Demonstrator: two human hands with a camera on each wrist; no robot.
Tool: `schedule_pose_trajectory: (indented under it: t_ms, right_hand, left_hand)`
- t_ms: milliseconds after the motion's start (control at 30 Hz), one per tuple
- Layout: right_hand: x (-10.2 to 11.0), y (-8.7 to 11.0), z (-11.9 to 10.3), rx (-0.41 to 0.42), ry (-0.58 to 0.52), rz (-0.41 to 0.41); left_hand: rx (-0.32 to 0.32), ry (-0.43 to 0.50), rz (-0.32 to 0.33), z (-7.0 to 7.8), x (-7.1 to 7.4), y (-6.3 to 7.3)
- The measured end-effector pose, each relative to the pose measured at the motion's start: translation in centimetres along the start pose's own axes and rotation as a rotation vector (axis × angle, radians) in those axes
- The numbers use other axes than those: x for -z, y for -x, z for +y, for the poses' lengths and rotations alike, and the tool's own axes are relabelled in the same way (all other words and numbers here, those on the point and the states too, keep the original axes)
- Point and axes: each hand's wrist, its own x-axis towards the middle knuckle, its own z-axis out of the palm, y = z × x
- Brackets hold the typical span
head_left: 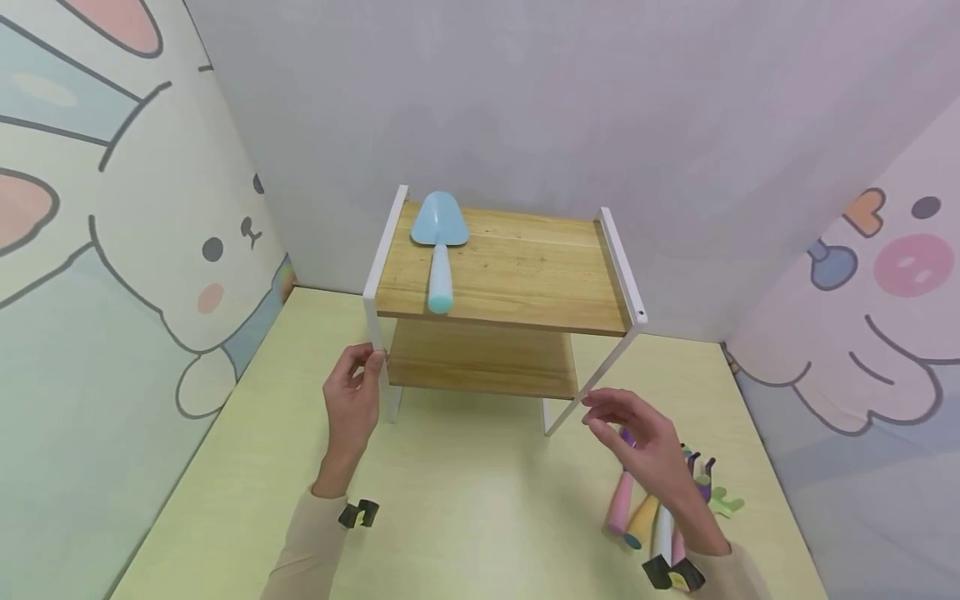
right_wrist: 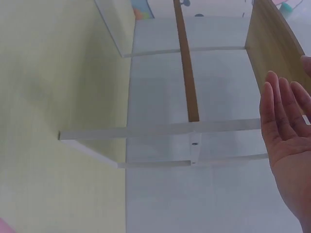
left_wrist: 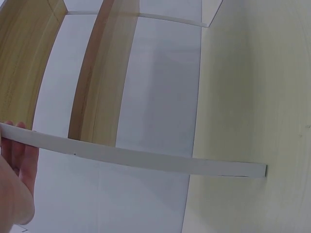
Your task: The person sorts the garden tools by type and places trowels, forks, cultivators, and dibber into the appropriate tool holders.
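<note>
A two-tier shelf (head_left: 525,262) with wooden boards and a white frame stands before me in the head view. On the left part of its top board lies a light blue toy shovel (head_left: 440,225), handle toward me. My left hand (head_left: 354,400) holds the shelf's front left leg; in the left wrist view its fingers (left_wrist: 30,162) pass behind the white bar (left_wrist: 146,159). Beside the front right leg is my right hand (head_left: 637,437), fingers loosely bent and gripping nothing. The right wrist view shows those fingers (right_wrist: 286,104) extended near the white upright (right_wrist: 160,130).
Several colourful toy tools, among them a pink handle (head_left: 620,504) and a yellow handle (head_left: 642,521), lie on the pale table (head_left: 465,508) under and beside my right forearm. A grey wall (head_left: 495,100) rises behind the shelf, with cartoon-printed panels on both sides.
</note>
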Motion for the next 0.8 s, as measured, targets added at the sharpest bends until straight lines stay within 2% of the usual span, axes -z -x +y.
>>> schedule_pose_trajectory:
  t_ms: [133, 333, 567, 800]
  right_hand:
    - [0.3, 1.2, 0.6, -0.063, 0.024, 0.026]
    - [0.7, 3.0, 1.6, -0.103, 0.046, 0.058]
    - [1.0, 4.6, 2.6, -0.222, 0.094, 0.087]
    - [1.1, 6.3, 4.0, -0.242, 0.093, 0.114]
  left_hand:
    - [0.001, 0.001, 0.003, 0.1, -0.1, 0.0]
    - [-0.004, -0.003, 0.005, 0.1, -0.1, 0.0]
    - [-0.01, 0.003, 0.007, 0.0, -0.1, 0.0]
    - [-0.01, -0.001, 0.003, -0.2, -0.1, 0.0]
